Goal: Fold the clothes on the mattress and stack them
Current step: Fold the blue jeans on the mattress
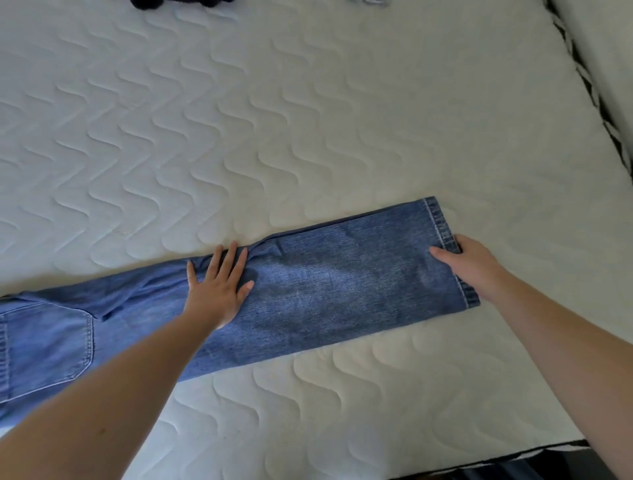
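Note:
A pair of blue jeans [329, 291] lies flat across the white quilted mattress [308, 120], legs laid one on the other, hems at the right and a back pocket at the left edge of view. My left hand [219, 287] presses flat on the middle of the legs with straight, spread fingers. My right hand [472, 263] grips the hem end, thumb on top of the denim and fingers curled under the edge.
A dark garment [178, 2] lies at the far top edge of the mattress, with a small pale item [373, 2] near it. The mattress's right edge [589, 89] has black-and-white trim, and its near edge [496, 460] shows at bottom right.

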Available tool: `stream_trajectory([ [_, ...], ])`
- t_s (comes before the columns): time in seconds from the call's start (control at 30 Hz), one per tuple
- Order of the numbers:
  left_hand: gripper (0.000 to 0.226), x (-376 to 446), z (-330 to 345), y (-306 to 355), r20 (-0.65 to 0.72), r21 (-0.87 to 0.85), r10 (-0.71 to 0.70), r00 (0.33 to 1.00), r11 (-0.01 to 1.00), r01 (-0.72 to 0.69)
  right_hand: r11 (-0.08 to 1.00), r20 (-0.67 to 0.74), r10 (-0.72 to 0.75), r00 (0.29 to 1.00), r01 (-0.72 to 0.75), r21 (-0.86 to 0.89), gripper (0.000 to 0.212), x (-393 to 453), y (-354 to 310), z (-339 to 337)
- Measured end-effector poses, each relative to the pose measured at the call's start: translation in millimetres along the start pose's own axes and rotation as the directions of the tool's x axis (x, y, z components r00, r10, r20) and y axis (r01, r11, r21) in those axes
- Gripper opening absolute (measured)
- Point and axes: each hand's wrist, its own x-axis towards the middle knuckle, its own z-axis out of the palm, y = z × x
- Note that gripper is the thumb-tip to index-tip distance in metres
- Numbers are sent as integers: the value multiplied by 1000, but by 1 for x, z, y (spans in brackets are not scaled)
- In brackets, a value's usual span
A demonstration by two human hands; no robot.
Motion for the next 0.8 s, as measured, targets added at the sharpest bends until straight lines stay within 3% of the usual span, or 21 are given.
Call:
stream_trajectory([
  [0.1,66,-2,-2,2,-7,-21,0,1000,1000,0,997,22,-69,997,70,-20,21,-19,-18,-3],
  [0.3,67,-15,-3,-5,-73,-40,7,997,999,-10,974,195,-198,961,171,147,18,-78,-83,5],
  [0.43,67,-19,4,-8,-66,-68,17,998,997,-22,936,299,-316,900,244,253,37,-117,-139,36],
  [0.7,65,-18,4,-24,-63,-132,127,990,982,-135,855,450,-510,733,376,357,27,-184,-234,126],
  [0.8,67,-24,3,-36,-84,-109,186,979,975,-195,841,474,-530,703,368,396,29,-196,-257,157],
])
